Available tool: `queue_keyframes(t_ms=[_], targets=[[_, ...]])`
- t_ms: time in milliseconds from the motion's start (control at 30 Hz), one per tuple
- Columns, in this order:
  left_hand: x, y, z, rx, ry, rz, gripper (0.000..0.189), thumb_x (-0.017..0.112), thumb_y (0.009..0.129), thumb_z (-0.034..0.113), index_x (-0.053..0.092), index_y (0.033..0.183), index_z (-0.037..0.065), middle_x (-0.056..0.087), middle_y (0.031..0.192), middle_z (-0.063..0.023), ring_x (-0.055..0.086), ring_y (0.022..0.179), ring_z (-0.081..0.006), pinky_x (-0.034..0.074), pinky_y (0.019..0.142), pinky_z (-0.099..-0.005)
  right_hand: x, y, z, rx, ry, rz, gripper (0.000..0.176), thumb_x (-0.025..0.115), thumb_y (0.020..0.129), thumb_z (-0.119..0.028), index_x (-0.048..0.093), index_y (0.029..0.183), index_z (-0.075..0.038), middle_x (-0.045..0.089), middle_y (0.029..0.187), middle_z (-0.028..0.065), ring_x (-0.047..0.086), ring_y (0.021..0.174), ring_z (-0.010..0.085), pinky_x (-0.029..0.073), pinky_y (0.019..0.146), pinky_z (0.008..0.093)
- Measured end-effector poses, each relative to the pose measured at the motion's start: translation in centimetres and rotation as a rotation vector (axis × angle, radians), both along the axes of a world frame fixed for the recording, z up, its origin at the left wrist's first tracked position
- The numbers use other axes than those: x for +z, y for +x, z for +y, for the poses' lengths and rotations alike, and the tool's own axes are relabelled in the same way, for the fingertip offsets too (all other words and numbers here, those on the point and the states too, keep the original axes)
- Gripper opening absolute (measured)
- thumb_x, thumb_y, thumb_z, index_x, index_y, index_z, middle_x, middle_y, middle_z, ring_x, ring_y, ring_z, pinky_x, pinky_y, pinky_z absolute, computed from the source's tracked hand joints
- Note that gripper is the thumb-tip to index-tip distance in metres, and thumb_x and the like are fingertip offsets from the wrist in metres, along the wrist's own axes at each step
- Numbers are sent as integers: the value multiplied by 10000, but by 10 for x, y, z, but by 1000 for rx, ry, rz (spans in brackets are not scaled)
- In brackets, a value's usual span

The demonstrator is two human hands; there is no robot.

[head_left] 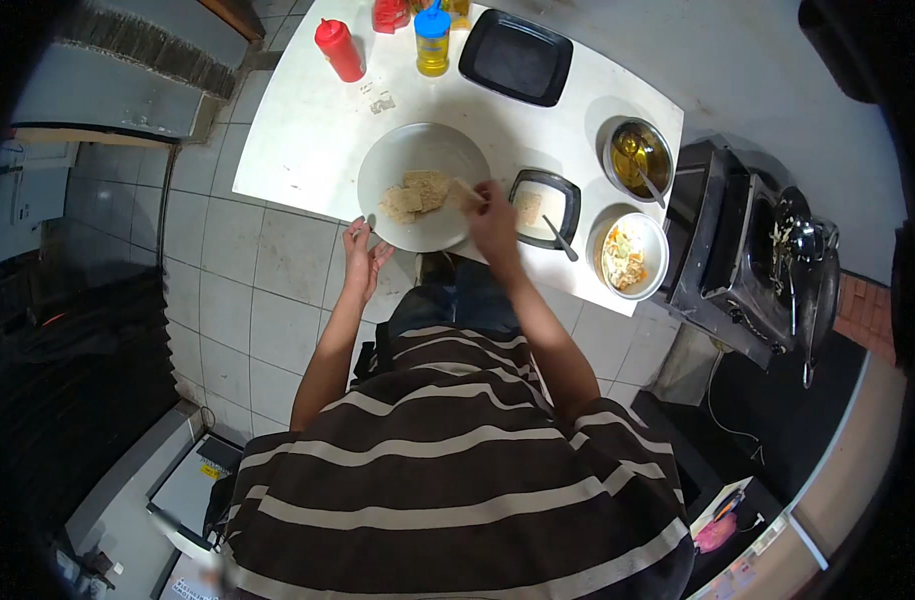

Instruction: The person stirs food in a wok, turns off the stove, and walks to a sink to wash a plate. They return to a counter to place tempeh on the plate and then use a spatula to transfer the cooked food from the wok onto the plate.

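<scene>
A large pale plate (386, 150) sits at the table's near edge with several grainy, beige tempeh slices (425, 188) lying together on it. At its lower left rim, my left hand (362, 262) grips the edge, thumb up and fingers below. My right hand (494, 228) is closed on a tempeh slice (466, 193) over the plate's right side; the fingers partly hide it. Just right of that hand stands a black square dish (575, 200) of whitish batter (552, 192), with a dark-handled spoon (561, 240) resting in it.
A steel bowl of yellow oil (630, 150) and a white bowl of shredded vegetables (626, 258) stand at the right. Farther back are a black tray (516, 58), a blue-capped bottle (433, 42) and a red squeeze bottle (340, 50). A stove (753, 250) adjoins the table.
</scene>
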State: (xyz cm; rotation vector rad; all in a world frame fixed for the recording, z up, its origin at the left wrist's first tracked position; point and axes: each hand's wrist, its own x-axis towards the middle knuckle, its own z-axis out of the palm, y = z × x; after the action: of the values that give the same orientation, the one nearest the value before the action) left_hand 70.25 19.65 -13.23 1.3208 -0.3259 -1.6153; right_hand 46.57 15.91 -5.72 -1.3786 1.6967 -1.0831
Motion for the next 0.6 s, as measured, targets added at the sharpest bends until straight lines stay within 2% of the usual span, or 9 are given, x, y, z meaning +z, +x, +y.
queue_keyframes(t_ms=[100, 167, 300, 333, 367, 433, 467, 567, 600], targets=[[-11, 1, 2, -29, -12, -7, 492, 554, 976, 383, 317, 1333, 141, 359, 1356, -87, 540, 1120, -294, 500, 925, -416, 20, -51, 15, -120, -15, 117, 202, 631, 825, -42, 556, 1009, -5, 646, 782, 188, 636, 682, 336, 484, 623, 406], [-14, 0, 0, -49, -27, -21, 509, 562, 971, 416, 320, 1328, 147, 345, 1380, -96, 524, 1150, -326, 491, 951, -436, 7, -82, 22, -179, 21, 242, 210, 655, 820, -45, 562, 1006, -17, 632, 727, 172, 620, 626, 318, 475, 604, 404], [-18, 0, -1, -52, 6, -95, 495, 559, 973, 406, 326, 1326, 150, 365, 1311, -72, 532, 1101, -309, 499, 938, -422, -1, -105, 25, -234, 143, 274, 221, 679, 811, -47, 573, 1005, -32, 666, 764, 191, 653, 659, 330, 494, 626, 401], [-20, -1, -3, -51, 6, -106, 490, 559, 973, 402, 328, 1326, 152, 368, 1292, -64, 534, 1086, -302, 501, 935, -418, -3, -112, 22, -206, 223, 254, 258, 678, 803, -46, 580, 1040, -17, 684, 858, 215, 671, 747, 348, 507, 677, 420], [-19, -2, -3, -60, 3, -108, 490, 559, 973, 402, 328, 1326, 152, 368, 1292, -64, 534, 1086, -302, 501, 935, -418, -9, -117, 21, -216, 222, 251, 258, 678, 803, -46, 580, 1040, -17, 684, 858, 215, 671, 747, 348, 507, 677, 420], [-16, -3, -3, -67, 38, -157, 498, 572, 962, 386, 328, 1331, 157, 388, 1310, -74, 528, 1093, -296, 506, 907, -400, -22, -125, 24, -175, 30, 396, 283, 652, 810, -36, 585, 1083, -4, 668, 959, 236, 643, 866, 385, 495, 762, 449], [-16, -2, -2, -85, 32, -158, 498, 572, 962, 386, 328, 1331, 157, 388, 1310, -74, 528, 1093, -296, 506, 907, -400, -3, -124, 28, -181, -20, 467, 303, 617, 827, -27, 585, 1127, 4, 624, 1031, 244, 582, 978, 418, 461, 850, 471], [-13, -2, 0, -132, 134, -241, 523, 579, 947, 353, 306, 1349, 159, 417, 1347, -120, 571, 1030, -286, 518, 835, -368, 46, -129, 55, -243, -121, 463, 288, 603, 844, -32, 582, 1130, -2, 586, 1026, 233, 549, 1004, 426, 444, 880, 467], [-8, -2, 1, -169, 166, -287, 533, 580, 944, 341, 295, 1356, 158, 421, 1360, -138, 587, 1007, -283, 521, 813, -362, 63, -135, 68, -238, -58, 399, 272, 612, 851, -52, 588, 1117, 0, 574, 1011, 221, 548, 1011, 412, 442, 884, 459]])
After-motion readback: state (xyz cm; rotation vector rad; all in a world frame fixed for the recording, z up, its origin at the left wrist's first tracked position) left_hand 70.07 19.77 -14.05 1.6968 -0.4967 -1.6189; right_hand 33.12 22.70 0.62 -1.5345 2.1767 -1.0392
